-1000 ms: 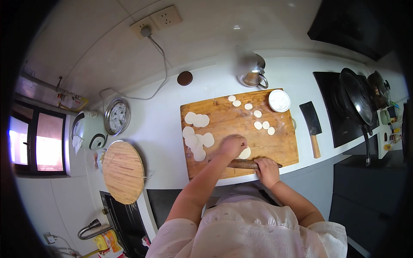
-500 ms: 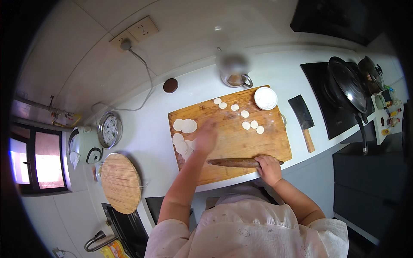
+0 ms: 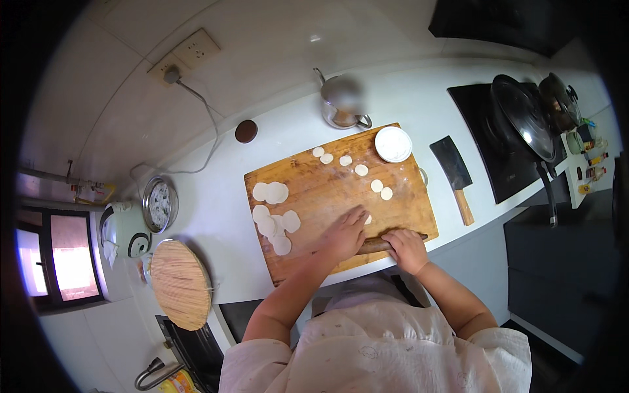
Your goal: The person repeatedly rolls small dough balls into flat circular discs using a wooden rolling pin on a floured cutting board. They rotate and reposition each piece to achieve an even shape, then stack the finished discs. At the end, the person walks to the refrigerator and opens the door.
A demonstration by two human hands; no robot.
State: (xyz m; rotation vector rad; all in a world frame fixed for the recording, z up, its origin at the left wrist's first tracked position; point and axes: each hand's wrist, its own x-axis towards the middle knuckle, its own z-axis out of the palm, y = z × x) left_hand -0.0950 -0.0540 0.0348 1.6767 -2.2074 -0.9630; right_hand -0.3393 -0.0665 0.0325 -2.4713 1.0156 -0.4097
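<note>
My left hand [image 3: 346,237] reaches over the near part of the wooden cutting board [image 3: 314,203]. At its fingertips is a small dough round [image 3: 367,219], partly covered by the fingers. Closed on the right end of a dark wooden rolling pin [image 3: 375,245] is my right hand [image 3: 407,251]; the left hand hides the pin's other end. On the board's left side lie several thin rolled dough wrappers [image 3: 278,192], some overlapping. Farther back, several small dough rounds [image 3: 361,170] form a loose curved row. A white bowl of flour [image 3: 394,144] stands at the far right corner.
Right of the board lies a cleaver [image 3: 453,167], then a cooktop with a lidded pan [image 3: 524,118]. Behind stands a metal pot [image 3: 342,105], partly blurred. At left are a metal bowl [image 3: 160,204], a rice cooker [image 3: 124,229] and a round woven tray [image 3: 181,285].
My left hand has moved right from beside the wrappers to the rolling pin. One small dough round has come nearer, to its fingertips. The whole view has shifted slightly.
</note>
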